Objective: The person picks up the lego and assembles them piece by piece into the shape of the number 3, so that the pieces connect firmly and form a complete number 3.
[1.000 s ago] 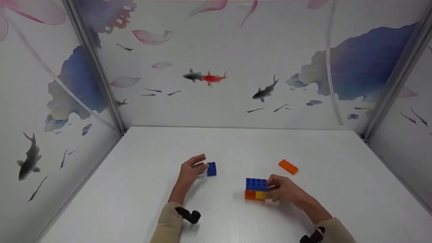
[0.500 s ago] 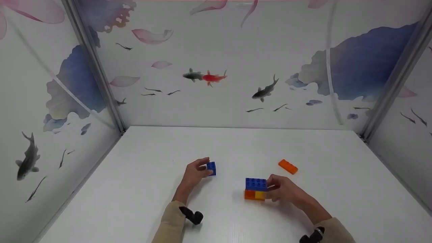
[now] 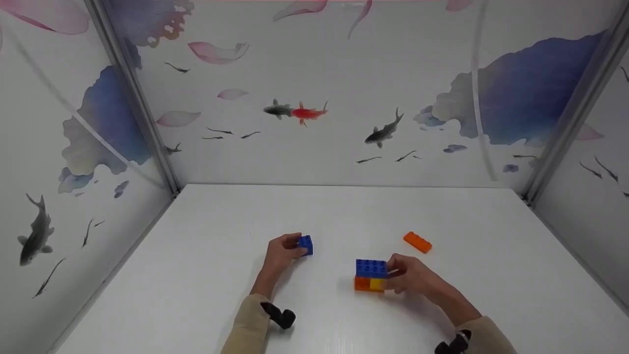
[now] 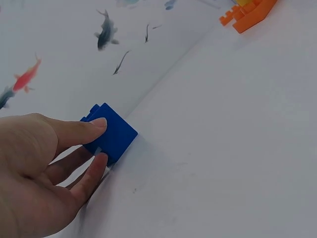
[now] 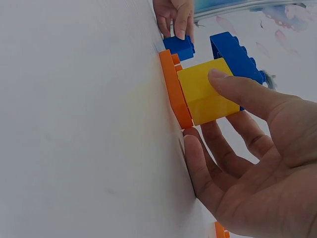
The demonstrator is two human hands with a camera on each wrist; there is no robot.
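Observation:
My left hand [image 3: 281, 254] pinches a small blue building block [image 3: 305, 245], with studs on top, between thumb and fingers. In the left wrist view the thumb lies on the face of this blue block [image 4: 113, 135]. To the right, my right hand [image 3: 413, 275] grips a stack of building blocks by its yellow block [image 5: 205, 91]. Under the yellow block is a flat orange block [image 5: 173, 89], standing on the table. A blue studded block [image 3: 371, 268] tops the stack and overhangs the orange one in the right wrist view. The far fingertips are partly hidden behind the yellow block.
A loose flat orange block [image 3: 417, 242] lies on the white table [image 3: 221, 211], beyond my right hand. White panels printed with fish and petals [image 3: 216, 53] enclose the table at the back and sides.
My left hand has moved slightly right and down to the small blue block, and its thumb and fingers have closed on it. The right hand and the stack hold still.

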